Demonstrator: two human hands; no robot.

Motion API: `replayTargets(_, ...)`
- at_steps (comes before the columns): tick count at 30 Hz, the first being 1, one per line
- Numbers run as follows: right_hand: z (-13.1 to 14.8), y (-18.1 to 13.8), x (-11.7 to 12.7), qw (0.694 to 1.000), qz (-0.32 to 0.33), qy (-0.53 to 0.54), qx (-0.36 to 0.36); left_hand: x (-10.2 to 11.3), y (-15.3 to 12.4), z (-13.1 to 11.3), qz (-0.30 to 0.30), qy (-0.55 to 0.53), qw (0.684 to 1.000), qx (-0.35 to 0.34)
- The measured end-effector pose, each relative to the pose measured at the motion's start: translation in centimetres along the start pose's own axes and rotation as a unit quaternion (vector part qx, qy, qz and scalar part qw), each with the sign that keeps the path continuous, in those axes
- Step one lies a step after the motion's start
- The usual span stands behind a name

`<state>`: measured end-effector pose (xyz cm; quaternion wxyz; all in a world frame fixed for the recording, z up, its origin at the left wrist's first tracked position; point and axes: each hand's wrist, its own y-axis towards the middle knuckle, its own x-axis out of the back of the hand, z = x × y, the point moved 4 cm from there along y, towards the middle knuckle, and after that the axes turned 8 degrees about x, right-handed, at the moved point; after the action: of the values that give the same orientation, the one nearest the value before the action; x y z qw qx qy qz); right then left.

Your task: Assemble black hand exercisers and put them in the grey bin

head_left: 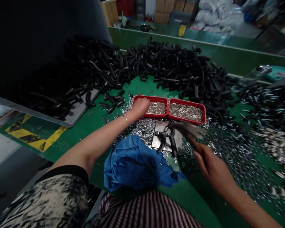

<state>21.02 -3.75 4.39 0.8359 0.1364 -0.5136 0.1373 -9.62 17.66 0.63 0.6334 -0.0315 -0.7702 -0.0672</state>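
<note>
My left hand (140, 107) reaches into the left red tray (166, 109), its fingers curled down among small metal pieces. Whatever they pinch is hidden. My right hand (215, 166) is closed around the wooden handle of a hammer (192, 141), whose head is smeared by motion. Below the hammer, a forked black plastic part (172, 142) lies on a flat metal plate (179, 147), with a small metal piece at its upper end. The right red tray (205, 114) holds many short metal pins (185, 110).
Black parts are heaped along the back (173, 63) and in a tipped grey bin (73, 118). Loose rings (142, 129) surround the plate. A blue cloth (135, 164) lies in front. Metal sleeves (275, 145) and bolts (270, 104) are piled at right.
</note>
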Motion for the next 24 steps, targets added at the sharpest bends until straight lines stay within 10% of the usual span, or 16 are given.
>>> replayTargets(3, 0.2, 0.9, -1.5, 0.995, 0.094, 0.017, 0.026, 0.0, -0.3, 0.4, -0.013, -0.046, 0.998, 0.027)
replayTargets(8, 0.0, 0.4, -1.1, 0.999, 0.01, 0.044, -0.022, -0.2, 0.0, 1.0, -0.03, -0.146, 0.989, 0.011)
replayTargets(13, -1.3, 0.5, -2.0, 0.986, 0.11, 0.113, -0.051, 0.9, -0.6, 0.9, -0.074, -0.199, 0.977, -0.012)
replayTargets(17, -1.6, -0.5, -2.1, 0.957, 0.039, 0.251, -0.141, 2.5, -4.2, -1.3, -0.134, -0.285, 0.948, -0.047)
replayTargets(24, -1.6, -2.9, -4.6, 0.853, -0.032, 0.447, -0.269, -1.1, -8.3, -8.3, 0.047, -0.402, 0.911, -0.078)
